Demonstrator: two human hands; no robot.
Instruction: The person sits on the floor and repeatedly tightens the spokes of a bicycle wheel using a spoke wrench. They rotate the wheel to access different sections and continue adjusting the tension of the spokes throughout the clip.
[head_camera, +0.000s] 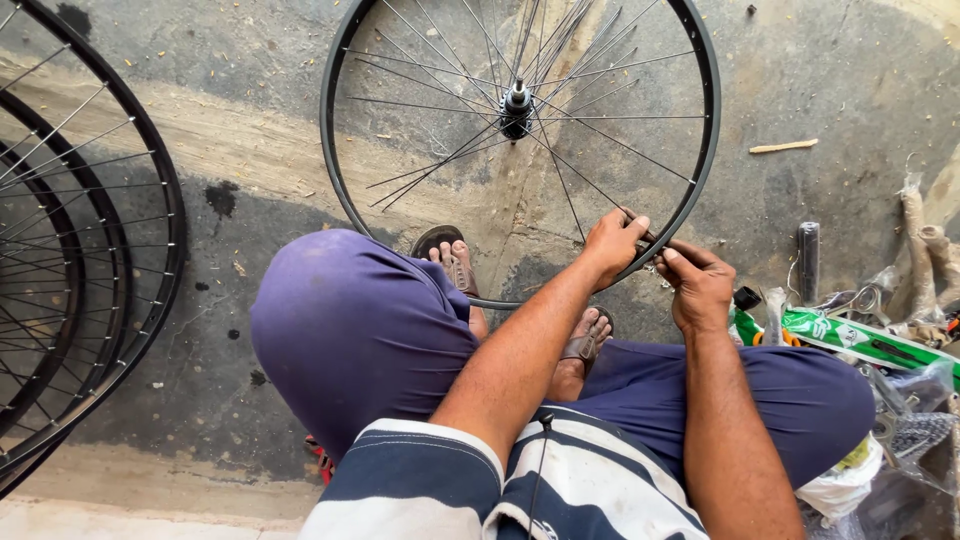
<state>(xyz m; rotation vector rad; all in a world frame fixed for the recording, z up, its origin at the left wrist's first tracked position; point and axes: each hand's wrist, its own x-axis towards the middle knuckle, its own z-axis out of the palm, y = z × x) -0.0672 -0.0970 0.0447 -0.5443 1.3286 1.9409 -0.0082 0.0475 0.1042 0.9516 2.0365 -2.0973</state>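
Both the left hand (612, 243) and right hand (697, 285) pinch the bicycle wheel (520, 150) rim's lower right, feet (455, 262) beneath, spare rims (90, 250) at the floor's left edge.

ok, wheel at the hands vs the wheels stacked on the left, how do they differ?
The wheel at the hands lies alone, its whole hub showing; the stacked wheels overlap and are cut off by the frame edge. The left hand and right hand grip the near rim of the single wheel; the stacked wheels lie untouched. Both are black-rimmed, thin-spoked, without tyres, on the concrete floor.
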